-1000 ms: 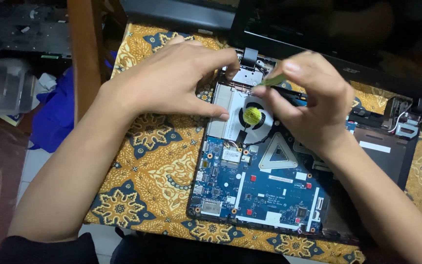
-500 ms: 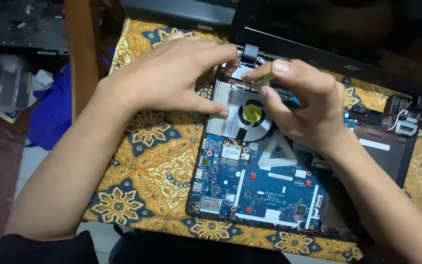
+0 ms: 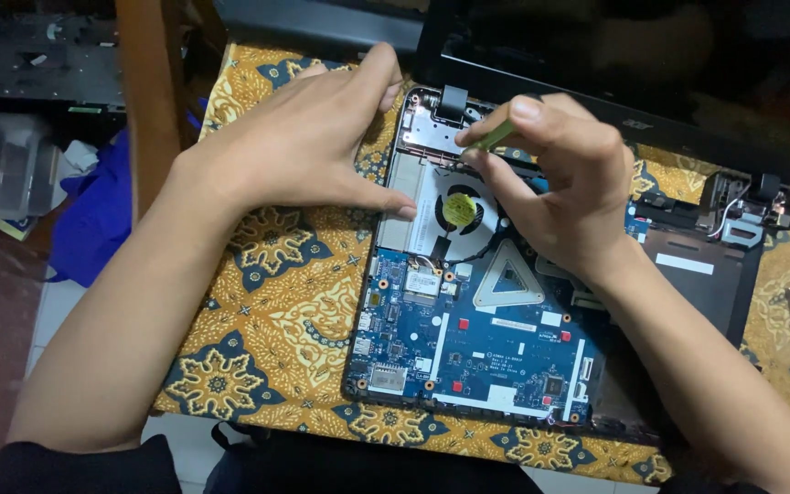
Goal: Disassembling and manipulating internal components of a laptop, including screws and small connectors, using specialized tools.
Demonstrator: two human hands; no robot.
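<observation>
Green-handled tool, pinched in the right hand above the round cooling fan of an opened laptop base; tip hidden. Left hand flat, fingers spread, holding nothing, thumb at the base's left edge. Blue circuit board below. Patterned yellow cloth covers the worktop.

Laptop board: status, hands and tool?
Left hand flat, bracing opened laptop edge. Right hand pinching green-handled tool above cooling fan. Tool tip hidden by fingers. Nothing blocking.
</observation>
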